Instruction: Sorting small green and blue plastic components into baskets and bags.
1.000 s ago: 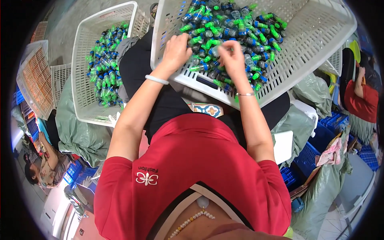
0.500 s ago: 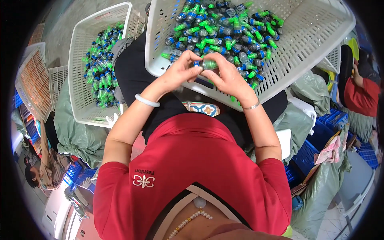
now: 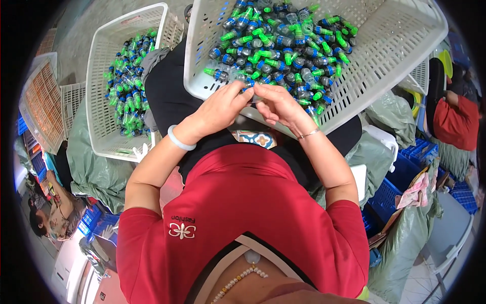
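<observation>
White lap basket (image 3: 385,76): both hands (image 3: 253,104) pinch one small bottle (image 3: 251,94) at its near rim.

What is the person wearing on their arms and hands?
No gloves: both hands are bare. The left hand has a smooth pale bangle at its wrist. The right hand has a thin chain bracelet. Short red sleeves end above the elbows.

I have one view only, from a camera on the wearer's head, looking steeply down over the red shirt (image 3: 238,223) to the lap. It sits close: the left hand (image 3: 223,109) and right hand (image 3: 281,104) meet near the middle, at the near rim of a white basket (image 3: 405,45). The fisheye bends straight edges toward the dark round border.
</observation>
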The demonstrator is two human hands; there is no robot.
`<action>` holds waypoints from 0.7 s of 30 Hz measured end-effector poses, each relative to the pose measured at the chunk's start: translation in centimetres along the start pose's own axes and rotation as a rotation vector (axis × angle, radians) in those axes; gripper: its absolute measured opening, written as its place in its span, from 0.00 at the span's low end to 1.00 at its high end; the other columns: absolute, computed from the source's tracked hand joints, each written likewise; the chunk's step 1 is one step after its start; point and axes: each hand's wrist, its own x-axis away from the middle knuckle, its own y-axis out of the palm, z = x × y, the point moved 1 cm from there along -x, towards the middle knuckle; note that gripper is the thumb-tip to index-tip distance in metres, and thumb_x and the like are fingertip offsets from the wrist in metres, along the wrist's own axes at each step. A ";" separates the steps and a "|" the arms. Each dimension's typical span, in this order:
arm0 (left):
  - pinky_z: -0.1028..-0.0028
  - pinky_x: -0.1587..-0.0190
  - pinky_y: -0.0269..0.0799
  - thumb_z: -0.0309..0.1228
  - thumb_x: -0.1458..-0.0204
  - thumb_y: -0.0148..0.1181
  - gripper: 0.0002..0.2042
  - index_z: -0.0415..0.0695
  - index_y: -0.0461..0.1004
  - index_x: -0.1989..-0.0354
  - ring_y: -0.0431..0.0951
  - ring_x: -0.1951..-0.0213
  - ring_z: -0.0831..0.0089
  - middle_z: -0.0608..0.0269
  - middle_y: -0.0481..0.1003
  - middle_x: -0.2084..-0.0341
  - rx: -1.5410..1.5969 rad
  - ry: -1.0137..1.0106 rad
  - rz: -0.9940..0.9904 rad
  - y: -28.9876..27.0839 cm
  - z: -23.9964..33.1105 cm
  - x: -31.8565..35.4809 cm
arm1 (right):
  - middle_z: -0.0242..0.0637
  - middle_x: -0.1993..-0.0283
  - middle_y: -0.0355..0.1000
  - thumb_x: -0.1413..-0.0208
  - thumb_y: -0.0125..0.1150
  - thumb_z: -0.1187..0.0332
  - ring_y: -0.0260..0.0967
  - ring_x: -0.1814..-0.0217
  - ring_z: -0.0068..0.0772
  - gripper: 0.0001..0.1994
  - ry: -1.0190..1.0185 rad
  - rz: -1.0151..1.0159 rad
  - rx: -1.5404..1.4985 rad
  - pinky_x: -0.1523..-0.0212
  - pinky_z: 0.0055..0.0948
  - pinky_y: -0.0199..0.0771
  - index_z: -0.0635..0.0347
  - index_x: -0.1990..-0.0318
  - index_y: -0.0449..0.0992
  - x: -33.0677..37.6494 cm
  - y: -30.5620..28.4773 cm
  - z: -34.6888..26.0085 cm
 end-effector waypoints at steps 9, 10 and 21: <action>0.69 0.59 0.70 0.25 0.49 0.61 0.16 0.38 0.69 0.52 0.74 0.64 0.62 0.52 0.72 0.62 -0.363 -0.579 0.645 -8.2 -5.0 7.6 | 0.48 0.54 0.69 0.45 0.59 0.54 0.68 0.52 0.49 0.21 -0.866 0.965 1.506 0.52 0.41 0.71 0.60 0.51 0.73 -2.6 -5.0 -9.5; 0.72 0.62 0.70 0.26 0.48 0.60 0.15 0.38 0.69 0.52 0.73 0.66 0.67 0.55 0.73 0.62 -0.381 -0.594 0.748 -9.8 -6.2 9.3 | 0.47 0.53 0.68 0.46 0.59 0.55 0.68 0.50 0.48 0.21 -0.871 1.149 1.575 0.52 0.39 0.71 0.60 0.51 0.73 -2.5 -6.1 -11.0; 0.82 0.69 0.63 0.30 0.42 0.56 0.14 0.43 0.66 0.49 0.65 0.72 0.84 0.70 0.69 0.69 0.852 -0.737 0.252 -5.8 -2.2 1.2 | 0.42 0.61 0.69 0.45 0.61 0.60 0.68 0.63 0.44 0.13 -1.138 0.150 1.750 0.64 0.37 0.71 0.58 0.57 0.73 -2.4 4.3 -7.1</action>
